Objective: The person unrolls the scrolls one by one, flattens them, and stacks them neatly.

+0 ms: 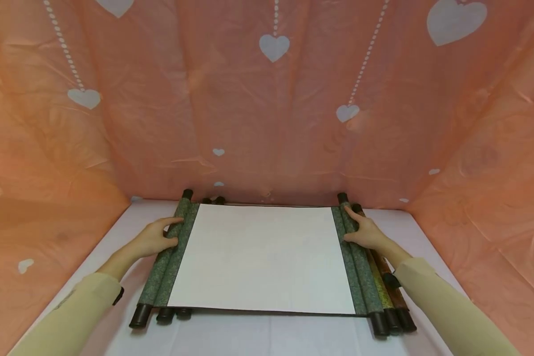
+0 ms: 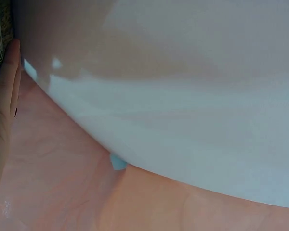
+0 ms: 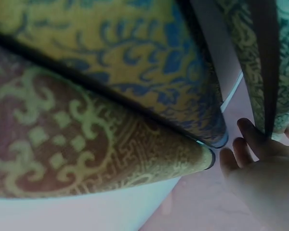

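Head view: an open scroll [image 1: 262, 258] lies flat on a white table [image 1: 267, 336], its blank white sheet spanning the centre. The left hand [image 1: 153, 239], at 9 o'clock of the sheet, curls its fingers and thumb round the green left roll [image 1: 166, 257]. The right hand [image 1: 366, 232], at 3 o'clock, rests on the green right roll [image 1: 358, 262], with straight fingers laid along it and pressed down rather than wrapped.

Two closed scrolls, one yellow [image 1: 380, 287] and one red [image 1: 393, 289], lie just beside the right roll at its 3 o'clock side, touching one another. More dark rod ends [image 1: 174, 313] show under the left roll at 6 o'clock. A pink heart-printed cloth [image 1: 267, 99] backs the table from 9 through 12 to 3 o'clock.

Right wrist view: the fingertips [image 3: 248, 132] touch the green roll's edge; the yellow and red scrolls fill the frame at 10 o'clock.

Left wrist view: only the hand's edge [image 2: 5, 96] and the table show.

Judged risks: uneven pull between the hands could skew the sheet and crease it. The flat right hand could slip and let that roll spring inward. A nudge toward 3 o'clock could roll the neighbouring scrolls off the table.
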Tool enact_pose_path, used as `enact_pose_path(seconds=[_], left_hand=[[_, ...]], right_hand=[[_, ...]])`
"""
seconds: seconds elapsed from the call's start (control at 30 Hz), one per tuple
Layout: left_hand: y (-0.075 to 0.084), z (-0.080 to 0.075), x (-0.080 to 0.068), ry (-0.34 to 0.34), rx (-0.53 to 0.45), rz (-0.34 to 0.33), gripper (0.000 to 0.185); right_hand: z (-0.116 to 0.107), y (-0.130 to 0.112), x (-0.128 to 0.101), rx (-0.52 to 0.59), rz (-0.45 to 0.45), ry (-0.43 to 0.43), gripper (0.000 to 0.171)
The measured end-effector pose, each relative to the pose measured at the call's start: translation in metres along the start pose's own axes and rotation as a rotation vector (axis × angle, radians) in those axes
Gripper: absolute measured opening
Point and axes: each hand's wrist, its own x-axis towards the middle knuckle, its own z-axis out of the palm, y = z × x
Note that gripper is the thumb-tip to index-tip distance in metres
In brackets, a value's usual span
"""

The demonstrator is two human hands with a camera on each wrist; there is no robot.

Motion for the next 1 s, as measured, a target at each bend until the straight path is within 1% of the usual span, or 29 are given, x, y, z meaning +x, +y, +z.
enact_pose_path(seconds=[0.13, 0.23, 0.43, 0.6, 0.67, 0.87, 1.0], left_hand=[[0.000, 0.004, 0.002, -0.015, -0.029, -0.009, 0.067], [0.000, 0.006, 0.002, -0.015, -0.025, -0.001, 0.067], [-0.004, 0.011, 0.004, -0.007, 0.024, 0.014, 0.063], [-0.006, 0.013, 0.005, 0.002, 0.072, 0.048, 0.057], [-0.007, 0.014, 0.006, 0.002, 0.071, 0.053, 0.055], [-0.008, 0.017, 0.008, -0.014, 0.057, 0.037, 0.051], [-0.009, 0.019, 0.010, -0.010, 0.064, 0.029, 0.050]], right_hand=[[0.002, 0.006, 0.002, -0.042, -0.012, -0.002, 0.094], [0.005, 0.008, 0.001, -0.058, -0.010, -0.012, 0.093], [0.006, 0.011, 0.003, -0.066, 0.002, -0.034, 0.093], [0.006, 0.011, 0.005, -0.081, -0.006, -0.051, 0.094], [0.006, 0.009, 0.005, -0.076, -0.004, -0.062, 0.094], [0.005, 0.006, 0.007, -0.089, 0.003, -0.081, 0.091], [0.004, 0.005, 0.008, -0.091, 0.004, -0.082, 0.090]])
